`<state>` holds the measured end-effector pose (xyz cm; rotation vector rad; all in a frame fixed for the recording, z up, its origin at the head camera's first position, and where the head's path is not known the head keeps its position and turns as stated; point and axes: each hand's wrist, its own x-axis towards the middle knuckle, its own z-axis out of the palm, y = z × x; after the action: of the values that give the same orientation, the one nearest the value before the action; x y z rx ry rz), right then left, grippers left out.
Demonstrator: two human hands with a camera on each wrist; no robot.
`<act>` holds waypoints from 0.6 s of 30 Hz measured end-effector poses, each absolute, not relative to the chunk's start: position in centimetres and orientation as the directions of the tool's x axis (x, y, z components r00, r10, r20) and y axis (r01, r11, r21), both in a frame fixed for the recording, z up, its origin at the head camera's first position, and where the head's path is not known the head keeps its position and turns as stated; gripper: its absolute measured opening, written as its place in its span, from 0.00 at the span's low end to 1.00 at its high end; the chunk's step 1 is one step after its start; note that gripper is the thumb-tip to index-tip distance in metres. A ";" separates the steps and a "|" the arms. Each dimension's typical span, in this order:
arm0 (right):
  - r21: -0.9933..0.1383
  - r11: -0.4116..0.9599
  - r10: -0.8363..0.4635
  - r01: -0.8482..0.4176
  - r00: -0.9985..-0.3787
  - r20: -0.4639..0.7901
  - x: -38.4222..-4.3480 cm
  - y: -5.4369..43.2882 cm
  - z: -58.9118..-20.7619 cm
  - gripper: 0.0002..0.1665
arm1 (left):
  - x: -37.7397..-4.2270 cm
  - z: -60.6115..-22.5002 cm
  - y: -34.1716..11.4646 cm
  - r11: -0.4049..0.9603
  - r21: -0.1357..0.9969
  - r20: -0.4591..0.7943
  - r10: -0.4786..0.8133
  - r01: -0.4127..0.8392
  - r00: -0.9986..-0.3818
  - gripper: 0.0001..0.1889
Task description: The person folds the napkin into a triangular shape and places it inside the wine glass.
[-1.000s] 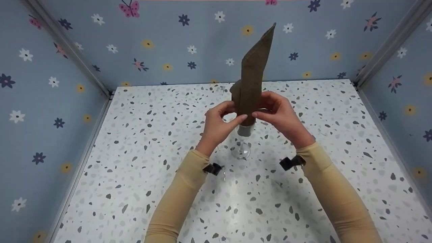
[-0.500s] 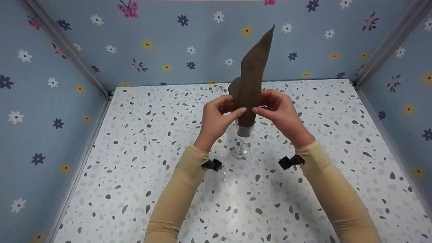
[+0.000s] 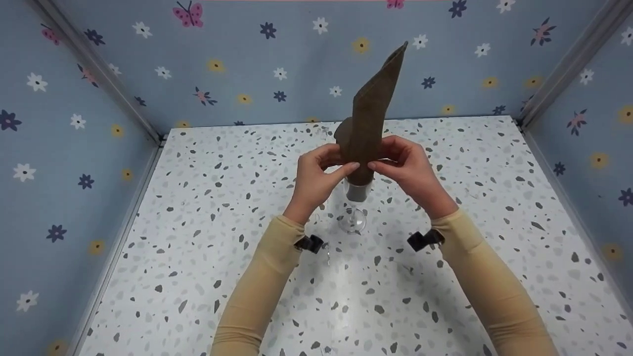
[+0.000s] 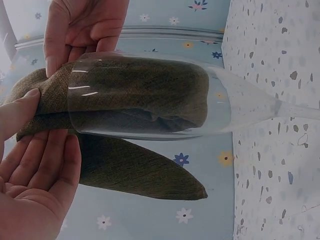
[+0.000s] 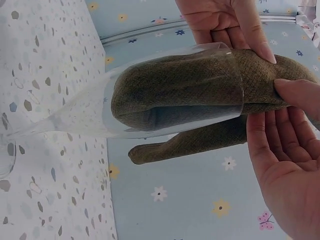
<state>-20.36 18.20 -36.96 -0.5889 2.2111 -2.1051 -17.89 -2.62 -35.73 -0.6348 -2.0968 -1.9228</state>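
Note:
A brown folded cloth napkin (image 3: 371,111) stands upright with its lower end inside a clear stemmed glass (image 3: 352,221). Its pointed top rises high, leaning right in the head view. Through the glass wall (image 4: 217,95), the left wrist view shows the rolled cloth (image 4: 145,85) filling much of the bowl. A flap of cloth (image 5: 200,142) hangs down outside the glass. My left hand (image 3: 316,178) pinches the napkin just above the rim, thumb in front. Opposite it, my right hand (image 3: 408,165) pinches the napkin's other side at the same height. The fingers behind the cloth are partly hidden.
The glass stands on a white speckled table (image 3: 222,277). A blue flowered wall (image 3: 296,59) rises behind it, with similar panels on both sides. Each wrist wears a small black camera mount (image 3: 419,241).
The napkin's tip has sunk slightly and leans a little further right. Both hands keep their pinch near the rim, shifting only slightly.

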 end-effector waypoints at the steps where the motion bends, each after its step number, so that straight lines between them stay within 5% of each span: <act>1: -0.970 0.008 -0.294 -0.245 -0.927 0.232 -20.4 18.2 -37.0 0.20 | -17.9 -35.8 -2.6 0.045 0.888 0.446 0.161 0.458 -0.880 0.14; 18: -0.960 0.015 -0.281 -0.280 -0.922 0.265 -20.5 18.1 -38.5 0.18 | -18.0 -36.6 -2.9 0.061 0.901 0.411 0.197 0.429 -0.890 0.12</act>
<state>-20.48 18.06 -38.51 -0.6185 2.2382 -2.1158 -18.04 -2.93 -36.58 -0.6443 -2.1503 -1.9338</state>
